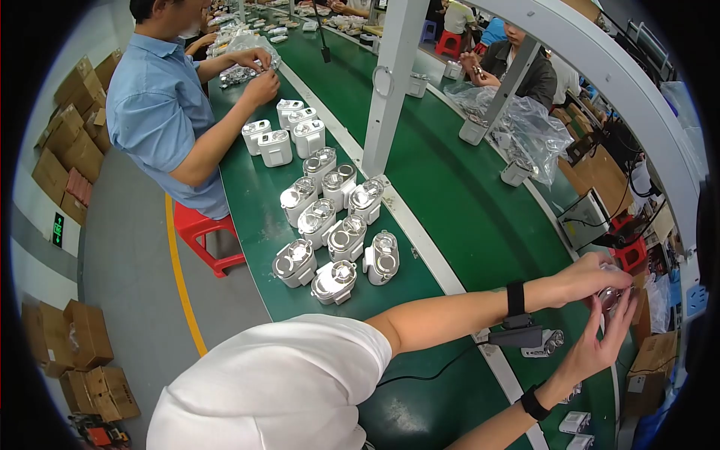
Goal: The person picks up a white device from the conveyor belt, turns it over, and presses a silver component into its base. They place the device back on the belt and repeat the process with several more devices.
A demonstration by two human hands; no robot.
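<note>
Both my hands reach out to the far right over the green conveyor belt. My left hand [587, 282] pinches a small shiny rounded part [610, 298] from the upper side. Against its lower side, my right hand [604, 342] has its fingers closed on the same part. Fingers cover much of it, so its kind is unclear. Below my left wrist lies a white unit with a silver top [546, 343], apart from both hands. More white units [574, 422] lie on the belt near my right wrist.
Several white units with two round silver tops [334, 281] stand on the green side table [262, 217]. A white metal post [394, 90] rises beside the belt [442, 180]. A co-worker in a blue shirt [169, 112] works at left; another person [517, 71] sits across. A black cable [435, 377] trails from my left wrist.
</note>
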